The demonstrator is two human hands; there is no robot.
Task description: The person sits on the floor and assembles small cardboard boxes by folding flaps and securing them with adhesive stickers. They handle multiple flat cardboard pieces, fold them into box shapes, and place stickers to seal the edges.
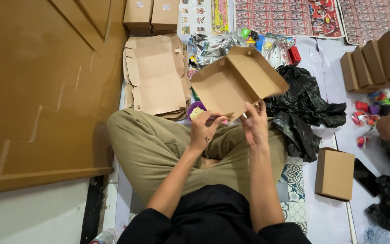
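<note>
A half-folded brown cardboard box [235, 81], plain and open on top with one flap raised, is held above the person's crossed legs. The left hand [202, 132] pinches its near lower edge, grip clamped on the card; the right hand [255, 124] holds the neighbouring corner, fingers closed on it. The box hides part of the small wrapped toys [231, 43] behind it. Close on the left lies a stack of flat box blanks [156, 74], on the right a black plastic bag [305, 106]; a finished closed box [335, 174] sits well apart on the floor.
</note>
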